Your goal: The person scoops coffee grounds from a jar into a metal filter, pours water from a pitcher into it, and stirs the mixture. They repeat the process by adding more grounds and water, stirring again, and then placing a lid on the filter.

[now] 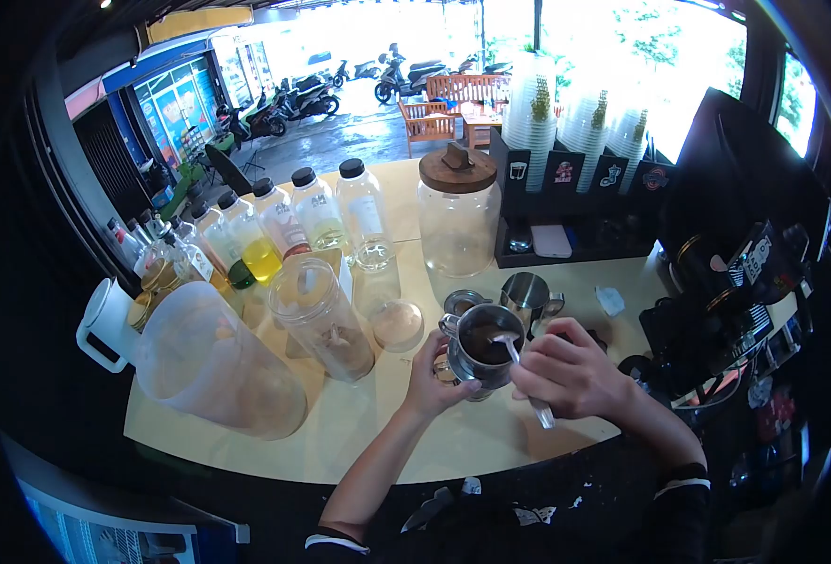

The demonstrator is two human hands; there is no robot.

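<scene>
Near the front edge of the worktop [415,449], at the middle of the view, is the metal cup [487,371], with its mouth turned up and dark contents inside. The left hand [434,379] has its grip closed around the side of this cup, and the thumb is lying across the front. The right hand [571,371] is grasping the spoon [512,352]; the bowl of the spoon is in the cup, and the end of its handle comes out below the fingers. Other metal ware is partly hidden under the cup, so I cannot tell its full form.

Just behind the cup there are a small metal vessel [462,301] and, to the right of it, a metal pitcher [525,293]. Farther back stands the big clear jar [460,230] with a wooden lid [457,169]. On the left side are a tall clear container [326,329], a round lid-like piece [398,325] beside it, a large cloudy jug [213,362] and a row of bottles with black caps [318,211].
</scene>
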